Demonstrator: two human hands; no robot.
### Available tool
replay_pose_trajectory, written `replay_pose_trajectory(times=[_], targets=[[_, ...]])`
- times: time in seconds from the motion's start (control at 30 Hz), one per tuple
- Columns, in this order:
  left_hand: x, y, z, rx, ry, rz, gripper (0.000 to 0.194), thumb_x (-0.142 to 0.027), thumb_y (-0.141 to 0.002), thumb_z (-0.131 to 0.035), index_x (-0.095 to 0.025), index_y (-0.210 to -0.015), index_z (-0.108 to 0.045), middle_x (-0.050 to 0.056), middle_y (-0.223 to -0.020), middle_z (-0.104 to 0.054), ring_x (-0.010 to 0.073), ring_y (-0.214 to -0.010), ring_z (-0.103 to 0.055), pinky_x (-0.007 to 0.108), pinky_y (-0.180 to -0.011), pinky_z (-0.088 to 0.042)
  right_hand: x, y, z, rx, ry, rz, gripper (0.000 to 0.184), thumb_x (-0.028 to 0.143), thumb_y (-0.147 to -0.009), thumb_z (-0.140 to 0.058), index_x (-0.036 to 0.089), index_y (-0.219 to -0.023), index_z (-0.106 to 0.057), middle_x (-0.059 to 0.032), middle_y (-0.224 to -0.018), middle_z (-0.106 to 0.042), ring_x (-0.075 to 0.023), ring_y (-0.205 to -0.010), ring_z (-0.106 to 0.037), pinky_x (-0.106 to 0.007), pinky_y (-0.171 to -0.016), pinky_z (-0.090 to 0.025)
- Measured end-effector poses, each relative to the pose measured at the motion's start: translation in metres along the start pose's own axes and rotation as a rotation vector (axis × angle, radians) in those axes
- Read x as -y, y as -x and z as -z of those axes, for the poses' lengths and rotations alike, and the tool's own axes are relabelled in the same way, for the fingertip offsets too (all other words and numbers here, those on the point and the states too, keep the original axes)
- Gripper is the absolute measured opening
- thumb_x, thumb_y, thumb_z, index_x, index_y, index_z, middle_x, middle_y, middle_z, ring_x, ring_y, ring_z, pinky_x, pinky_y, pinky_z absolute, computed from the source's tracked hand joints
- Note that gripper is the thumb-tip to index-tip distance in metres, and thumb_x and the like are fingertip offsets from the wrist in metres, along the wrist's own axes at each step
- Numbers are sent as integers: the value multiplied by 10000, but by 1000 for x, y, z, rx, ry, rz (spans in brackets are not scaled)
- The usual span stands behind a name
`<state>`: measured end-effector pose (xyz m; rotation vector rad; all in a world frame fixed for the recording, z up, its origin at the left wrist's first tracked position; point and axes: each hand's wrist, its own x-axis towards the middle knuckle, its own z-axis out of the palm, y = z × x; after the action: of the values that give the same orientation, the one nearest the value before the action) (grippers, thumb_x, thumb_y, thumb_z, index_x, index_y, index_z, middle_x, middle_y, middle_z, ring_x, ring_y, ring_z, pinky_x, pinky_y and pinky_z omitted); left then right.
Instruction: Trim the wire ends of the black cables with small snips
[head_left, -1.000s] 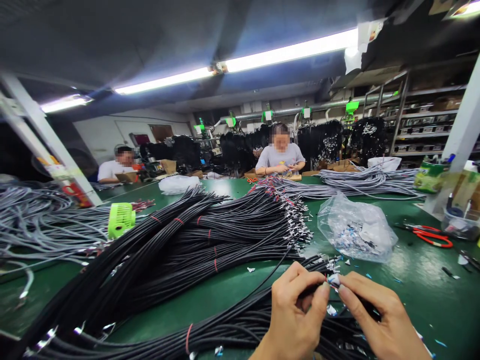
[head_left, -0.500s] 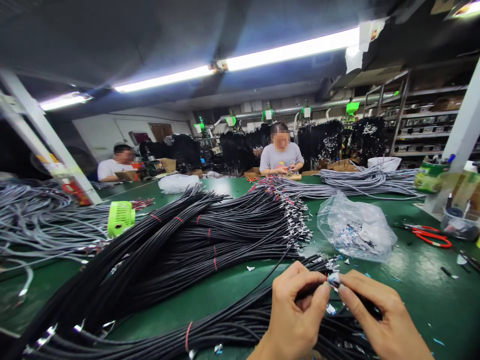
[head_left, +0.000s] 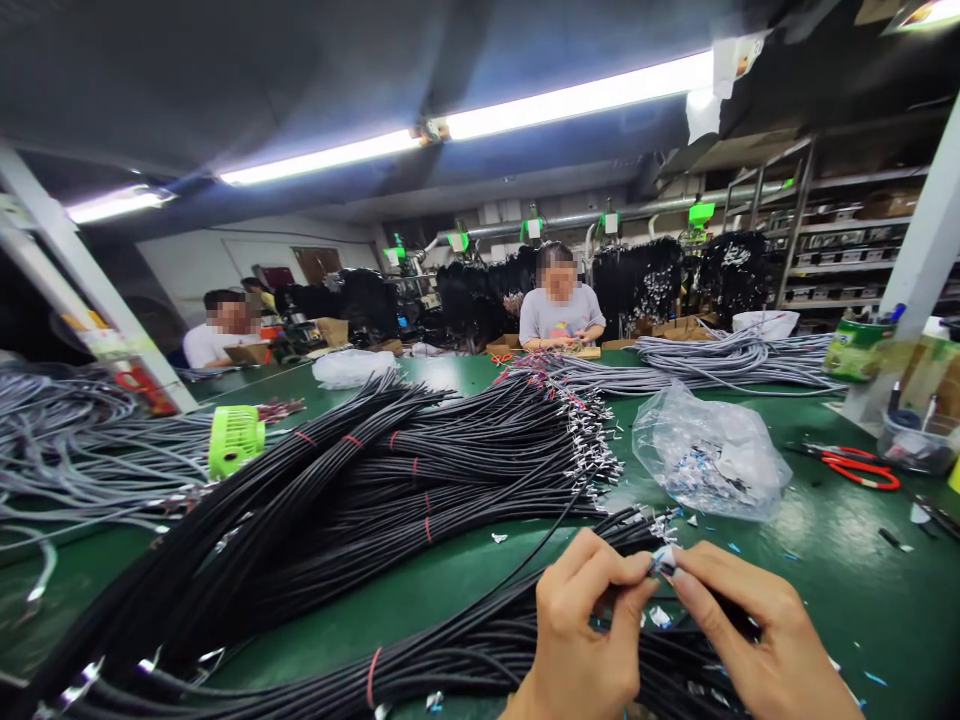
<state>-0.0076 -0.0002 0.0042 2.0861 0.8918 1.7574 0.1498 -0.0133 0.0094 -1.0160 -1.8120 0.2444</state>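
Observation:
Both of my hands meet over the near right of the table, at the stripped end of a cable. My left hand [head_left: 585, 625] is closed, thumb and forefinger pinching at the silvery foil-wrapped cable end [head_left: 664, 562]. Opposite it, my right hand [head_left: 761, 620] pinches the same end, with a dark stretch of cable partly hidden under its fingers. The fine wires between the fingertips are too small to make out clearly. Below my hands lies a bundle of black cables [head_left: 450, 650] tied with a red band. White and blue foil scraps [head_left: 660, 617] lie around them.
A large pile of banded black cables [head_left: 480, 450] spreads across the green table [head_left: 450, 580]. A clear plastic bag [head_left: 712, 460] of scraps stands right of it, with red-handled pliers [head_left: 862, 468] beyond. Grey cables [head_left: 720, 365] and a green fan [head_left: 235, 440] lie farther off. Two co-workers sit opposite.
My fingertips have shifted slightly at the foil end; the red bit of wire seen beside my left fingers is now hidden. The whole view has moved a little.

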Motion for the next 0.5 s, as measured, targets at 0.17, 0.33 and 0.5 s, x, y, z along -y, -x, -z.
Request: replay_pose_trajectory(times=[0.17, 0.33, 0.5], targets=[[2, 4, -2, -38, -147, -132, 157, -14, -792, -540, -139, -798, -635, 11, -626, -556, 115, -556, -518, 231, -522, -394, -5, 3, -1, -7, 74, 50, 205, 249, -877, -535, 207, -978, -708, -54, -853, -726, -201, -831, -695, -232, -678, -577], [2, 5, -4, -72, -220, -212, 188, 21, -779, -538, -146, -825, -609, 8, -625, -577, 116, -556, -535, 232, -525, -408, -6, 3, -1, -12, 120, 73, 209, 242, -876, -527, 213, -987, -702, -42, -815, -724, -212, -856, -695, -233, -656, -580], [4, 7, -6, -92, -272, -268, 219, 40, -762, -546, -146, -865, -599, 16, -633, -596, 121, -549, -551, 229, -512, -415, -7, 4, -2, -4, 134, 84, 213, 227, -879, -523, 196, -1006, -691, -42, -816, -718, -206, -855, -695, -232, -666, -576]])
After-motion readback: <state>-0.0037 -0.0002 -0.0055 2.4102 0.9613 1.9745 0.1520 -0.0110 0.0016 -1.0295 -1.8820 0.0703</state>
